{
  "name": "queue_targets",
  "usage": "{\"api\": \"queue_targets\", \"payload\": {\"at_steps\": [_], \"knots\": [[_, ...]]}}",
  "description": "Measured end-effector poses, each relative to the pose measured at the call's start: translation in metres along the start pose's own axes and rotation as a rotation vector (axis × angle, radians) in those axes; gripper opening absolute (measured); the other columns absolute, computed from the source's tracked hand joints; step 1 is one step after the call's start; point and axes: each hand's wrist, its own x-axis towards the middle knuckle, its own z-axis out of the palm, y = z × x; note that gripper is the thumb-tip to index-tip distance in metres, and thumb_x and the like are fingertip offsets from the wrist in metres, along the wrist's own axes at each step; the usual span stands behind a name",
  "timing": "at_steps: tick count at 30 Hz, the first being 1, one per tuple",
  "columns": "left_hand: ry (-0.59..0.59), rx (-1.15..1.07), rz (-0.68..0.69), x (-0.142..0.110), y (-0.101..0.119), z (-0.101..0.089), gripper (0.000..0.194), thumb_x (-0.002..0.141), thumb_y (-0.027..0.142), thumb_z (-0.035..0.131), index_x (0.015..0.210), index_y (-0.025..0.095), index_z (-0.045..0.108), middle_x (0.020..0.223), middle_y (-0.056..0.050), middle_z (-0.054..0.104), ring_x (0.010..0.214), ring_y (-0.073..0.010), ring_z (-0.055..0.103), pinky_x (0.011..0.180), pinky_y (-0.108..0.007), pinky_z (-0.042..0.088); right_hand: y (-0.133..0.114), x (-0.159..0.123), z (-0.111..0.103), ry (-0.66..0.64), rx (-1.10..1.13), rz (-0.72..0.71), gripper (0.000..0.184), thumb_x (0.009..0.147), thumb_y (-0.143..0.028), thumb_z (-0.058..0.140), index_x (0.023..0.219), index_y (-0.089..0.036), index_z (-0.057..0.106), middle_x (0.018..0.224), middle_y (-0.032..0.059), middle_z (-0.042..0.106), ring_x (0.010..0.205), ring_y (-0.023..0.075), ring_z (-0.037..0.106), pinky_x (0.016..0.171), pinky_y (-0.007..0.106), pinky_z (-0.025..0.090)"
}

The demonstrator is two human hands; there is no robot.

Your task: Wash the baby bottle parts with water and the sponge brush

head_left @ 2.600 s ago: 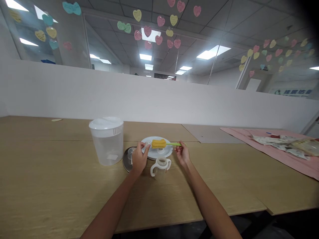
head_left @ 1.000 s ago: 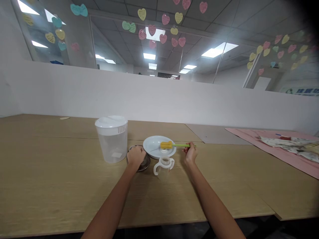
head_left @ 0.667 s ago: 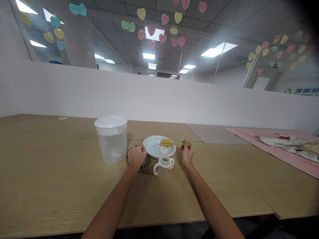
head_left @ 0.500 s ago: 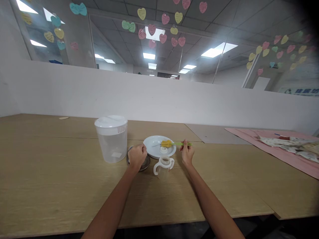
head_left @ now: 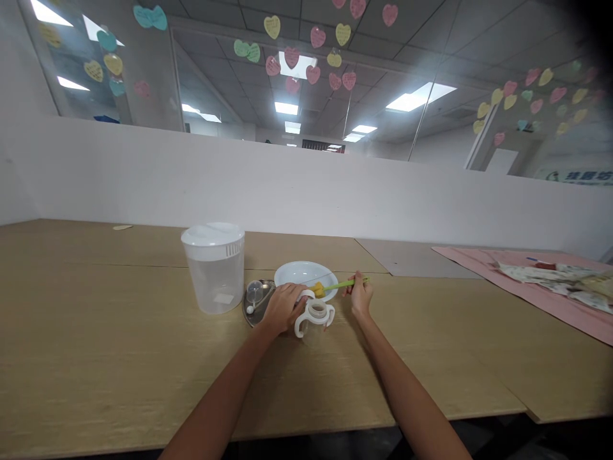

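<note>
The wooden bench (head_left: 143, 364) stretches right across in front of me, below a white wall (head_left: 287, 191) with glass above it. At its far right lies a pink cloth (head_left: 512, 287) with a loose heap of pale packets (head_left: 550, 276) on top. To my left stands the clear bucket (head_left: 215, 284), upright, with its white lid (head_left: 213, 234) on and a small pale patch low on its side. Right of the bucket and a little apart from it sits the white plate (head_left: 292, 273), partly hidden by my left hand (head_left: 285, 308). The round metal tray (head_left: 249, 316) is nearer me, between bucket and plate, also partly covered by that hand. My right hand (head_left: 361, 294) is closed on the green handle of the brush (head_left: 340, 284), whose yellow sponge head points left over the near side of the plate. Just in front of the plate, the bottle (head_left: 316, 322) stands upright and open-topped, its two white handles curving down at the sides. My left fingers are together on the white ring (head_left: 308, 294), tilted right by the sponge head; I can't tell whether they also touch the bottle. On the tray rest a clear dome (head_left: 255, 292) and a small white-tipped tube (head_left: 250, 309).
</note>
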Motion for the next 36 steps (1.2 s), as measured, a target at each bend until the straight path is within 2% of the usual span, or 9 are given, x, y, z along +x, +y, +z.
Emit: {"api": "queue_targets", "payload": {"at_steps": [3,7,9,11,15,21,27,31,36], "knots": [[0.005,0.002,-0.062,-0.001,-0.001,0.001,0.029,0.086,0.034,0.034,0.099,0.017,0.053,0.097,-0.007,0.06,0.095,-0.0192,0.051,0.086,-0.033,0.037,-0.001,0.001,0.0,0.037,0.039,0.044,0.034,0.072,-0.049,0.052,0.059,-0.018,0.046,0.034,-0.0097,0.035,0.03,0.0066,0.035,0.032,0.019,0.033],[-0.013,-0.007,-0.164,-0.002,-0.002,0.002,0.03,0.083,0.038,0.038,0.099,0.017,0.05,0.093,-0.007,0.06,0.091,-0.0199,0.053,0.083,-0.033,0.039,-0.002,0.005,-0.002,0.164,0.13,0.136,0.028,0.074,-0.042,0.051,0.061,-0.019,0.045,0.036,-0.0099,0.036,0.031,0.0055,0.034,0.034,0.018,0.035],[0.021,-0.028,-0.196,-0.002,-0.003,0.003,0.028,0.083,0.038,0.04,0.099,0.017,0.049,0.097,-0.007,0.059,0.091,-0.0197,0.053,0.082,-0.033,0.04,-0.001,0.009,-0.004,0.2,0.179,0.196,0.025,0.076,-0.038,0.048,0.061,-0.019,0.044,0.036,-0.0104,0.036,0.03,0.0048,0.032,0.034,0.017,0.036],[0.104,-0.059,-0.196,-0.002,-0.004,0.004,0.028,0.082,0.036,0.041,0.102,0.017,0.048,0.103,-0.007,0.057,0.096,-0.0195,0.052,0.084,-0.033,0.04,0.001,0.011,-0.005,0.201,0.194,0.234,0.024,0.077,-0.036,0.047,0.061,-0.019,0.042,0.036,-0.0109,0.034,0.029,0.0046,0.031,0.034,0.017,0.036],[0.255,-0.083,-0.139,-0.001,-0.004,0.004,0.034,0.083,0.03,0.04,0.115,0.018,0.043,0.114,-0.008,0.051,0.108,-0.0193,0.046,0.094,-0.033,0.036,0.005,0.014,-0.008,0.163,0.184,0.264,0.027,0.076,-0.038,0.048,0.058,-0.02,0.04,0.034,-0.0111,0.031,0.028,0.0046,0.03,0.032,0.016,0.033],[0.328,-0.016,-0.192,-0.001,0.001,0.003,0.042,0.083,0.028,0.041,0.124,0.018,0.039,0.117,-0.011,0.042,0.109,-0.0205,0.046,0.096,-0.033,0.035,0.004,0.011,-0.005,0.142,0.193,0.358,0.023,0.079,-0.033,0.047,0.061,-0.019,0.043,0.034,-0.0104,0.034,0.029,0.0038,0.031,0.034,0.014,0.036],[0.256,-0.12,-0.158,-0.001,0.002,0.005,0.039,0.081,0.034,0.048,0.118,0.023,0.043,0.112,-0.007,0.044,0.105,-0.0183,0.048,0.095,-0.031,0.037,0.0,0.003,0.001,0.01,0.237,0.451,0.022,0.077,-0.032,0.053,0.063,-0.018,0.044,0.036,-0.0099,0.034,0.031,0.0039,0.031,0.035,0.014,0.038],[0.261,-0.189,-0.136,-0.001,0.003,0.003,0.039,0.08,0.034,0.05,0.117,0.023,0.043,0.116,-0.006,0.047,0.109,-0.0181,0.047,0.095,-0.031,0.036,0.001,0.002,0.003,-0.096,0.265,0.472,0.025,0.077,-0.031,0.054,0.061,-0.018,0.041,0.037,-0.0099,0.034,0.031,0.0029,0.029,0.034,0.013,0.037],[0.248,-0.205,-0.11,0.0,0.004,0.002,0.039,0.08,0.036,0.05,0.115,0.021,0.044,0.115,-0.006,0.052,0.109,-0.0178,0.047,0.096,-0.03,0.035,0.0,0.002,0.003,-0.144,0.259,0.495,0.027,0.08,-0.029,0.052,0.058,-0.018,0.039,0.036,-0.0097,0.033,0.03,0.0022,0.027,0.034,0.013,0.037]]}}
